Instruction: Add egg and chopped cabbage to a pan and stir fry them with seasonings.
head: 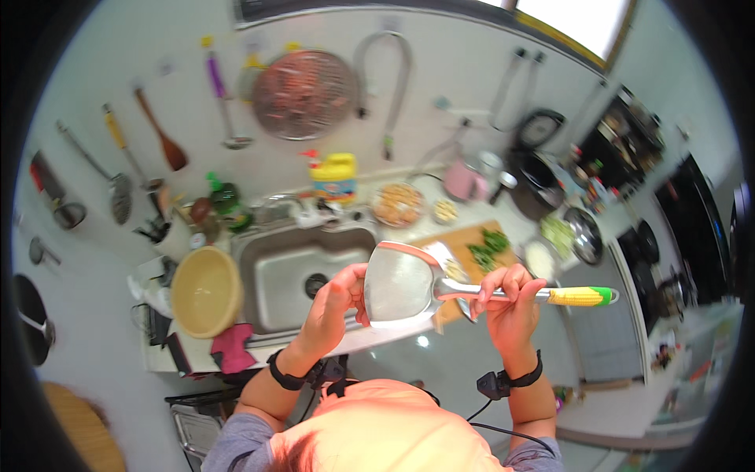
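A metal wok spatula (400,286) is held level above the counter's front edge, its blade pointing left. The fingers of my right hand (512,307) wrap its steel shaft, and the yellow and green handle (581,296) sticks out to the right. At the blade's outer edge, my left hand (330,310) grips with fingers partly hidden behind the metal. Under the blade's right side lies a wooden cutting board (466,239) bearing chopped green leaves (488,249) and a knife (439,253), mostly covered by the spatula. The stainless steel sink (265,236) is behind my left hand.
A yellow plastic basin (206,292) stands left of the sink. Beyond the board are a bowl of pale orange food (398,205), a pink kettle (463,180) and an open rice cooker (534,186). A ladle (221,100) and other utensils hang on the wall.
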Demonstrator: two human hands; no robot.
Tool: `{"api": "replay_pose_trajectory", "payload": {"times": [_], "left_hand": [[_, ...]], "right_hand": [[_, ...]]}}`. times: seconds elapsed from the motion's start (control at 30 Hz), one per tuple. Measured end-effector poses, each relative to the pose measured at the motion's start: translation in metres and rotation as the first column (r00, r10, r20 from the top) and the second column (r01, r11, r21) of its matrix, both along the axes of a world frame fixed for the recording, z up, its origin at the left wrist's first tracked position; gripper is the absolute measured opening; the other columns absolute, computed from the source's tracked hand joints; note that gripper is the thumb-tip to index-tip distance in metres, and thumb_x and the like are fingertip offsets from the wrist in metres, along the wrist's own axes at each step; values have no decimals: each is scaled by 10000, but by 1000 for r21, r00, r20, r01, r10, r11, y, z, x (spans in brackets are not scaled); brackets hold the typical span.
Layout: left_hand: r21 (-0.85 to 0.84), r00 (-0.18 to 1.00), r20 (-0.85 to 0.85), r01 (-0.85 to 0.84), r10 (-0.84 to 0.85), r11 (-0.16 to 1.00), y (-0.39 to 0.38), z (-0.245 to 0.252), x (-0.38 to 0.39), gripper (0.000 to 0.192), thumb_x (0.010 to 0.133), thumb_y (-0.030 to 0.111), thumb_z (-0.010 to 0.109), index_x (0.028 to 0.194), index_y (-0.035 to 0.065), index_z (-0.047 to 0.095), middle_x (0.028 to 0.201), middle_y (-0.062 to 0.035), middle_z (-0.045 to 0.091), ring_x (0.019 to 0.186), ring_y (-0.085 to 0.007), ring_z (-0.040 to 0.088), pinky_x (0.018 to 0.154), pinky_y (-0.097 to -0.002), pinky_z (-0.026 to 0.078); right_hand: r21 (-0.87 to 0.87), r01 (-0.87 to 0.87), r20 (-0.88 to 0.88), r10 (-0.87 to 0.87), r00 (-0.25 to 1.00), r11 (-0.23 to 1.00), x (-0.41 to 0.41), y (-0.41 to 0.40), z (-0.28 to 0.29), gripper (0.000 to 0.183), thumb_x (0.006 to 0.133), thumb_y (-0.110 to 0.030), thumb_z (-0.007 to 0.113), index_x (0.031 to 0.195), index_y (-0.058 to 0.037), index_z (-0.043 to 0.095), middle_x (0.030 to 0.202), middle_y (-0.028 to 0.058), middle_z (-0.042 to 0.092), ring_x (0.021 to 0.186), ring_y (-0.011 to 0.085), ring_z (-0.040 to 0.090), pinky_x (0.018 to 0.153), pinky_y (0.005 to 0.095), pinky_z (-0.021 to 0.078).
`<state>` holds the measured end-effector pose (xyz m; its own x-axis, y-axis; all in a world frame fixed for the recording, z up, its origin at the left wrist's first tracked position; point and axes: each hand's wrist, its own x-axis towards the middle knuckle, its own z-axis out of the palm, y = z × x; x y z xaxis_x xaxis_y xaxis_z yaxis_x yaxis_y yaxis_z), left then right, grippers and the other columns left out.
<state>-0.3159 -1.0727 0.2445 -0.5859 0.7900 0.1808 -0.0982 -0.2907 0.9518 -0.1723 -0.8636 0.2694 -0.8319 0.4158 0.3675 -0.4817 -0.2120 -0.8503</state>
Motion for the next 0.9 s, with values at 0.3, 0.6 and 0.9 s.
{"api": "replay_pose_trajectory", "payload": {"times": [0.3,0.6,0.9], "left_hand": [[-108,983,-118,127,-140,986,206,-47,156,313,971,261,386,836,6,506,649,57,350,629,-61,317,546,-236,304],[-239,757,-328,512,-565,825,366,-76,253,335,965,225,397,698,25,368,626,1,269,595,-90,261,499,-254,270],[-235,614,-481,597,-625,767,573,-118,341,331,945,218,431,715,-15,480,565,-95,351,522,-126,278,474,-271,314]], "right_hand": [[322,330,326,-431,841,887,249,83,-26,505,854,-63,583,1275,-49,306,1255,171,426,953,220,586,816,347,492],[-698,164,283,58,957,697,462,103,-100,772,857,-587,399,1367,-29,240,1232,286,446,835,329,622,675,417,524],[-655,466,531,-76,844,595,535,225,-111,443,949,-210,426,1340,-31,318,794,55,478,459,34,287,380,163,217]]}}
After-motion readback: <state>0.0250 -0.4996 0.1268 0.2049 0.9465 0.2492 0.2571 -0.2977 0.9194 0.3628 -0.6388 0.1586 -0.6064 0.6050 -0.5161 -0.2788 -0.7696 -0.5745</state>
